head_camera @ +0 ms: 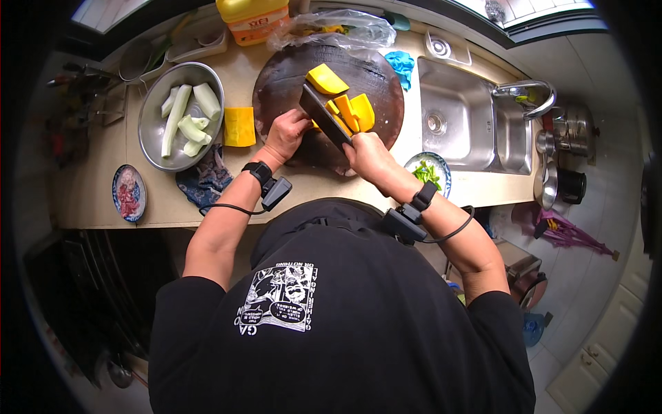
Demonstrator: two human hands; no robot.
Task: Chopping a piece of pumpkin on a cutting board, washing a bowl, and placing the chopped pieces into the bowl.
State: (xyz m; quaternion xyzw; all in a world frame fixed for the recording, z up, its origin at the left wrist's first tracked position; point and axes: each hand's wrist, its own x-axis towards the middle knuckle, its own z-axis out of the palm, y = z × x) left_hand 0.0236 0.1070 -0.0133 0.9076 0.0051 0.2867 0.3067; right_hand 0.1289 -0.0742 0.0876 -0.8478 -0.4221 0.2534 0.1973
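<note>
A dark-bladed cleaver is gripped in my right hand, its blade slanting up and left over the round wooden chopping board. On the blade's left side, my left hand pinches a small yellow-orange piece, apparently pumpkin, mostly hidden by the fingers and blade. Several cut pumpkin pieces lie right of the blade, partly covered by it. Beyond the blade's tip rests a larger pumpkin chunk. Off the board's left side, a squarish pumpkin slab lies on the counter.
Left of the board stands a steel bowl of peeled pale-green vegetable pieces, with a patterned cloth below. A plate holds raw meat; another plate of chopped greens sits near my right forearm. A steel sink lies right; a plastic bag lies behind.
</note>
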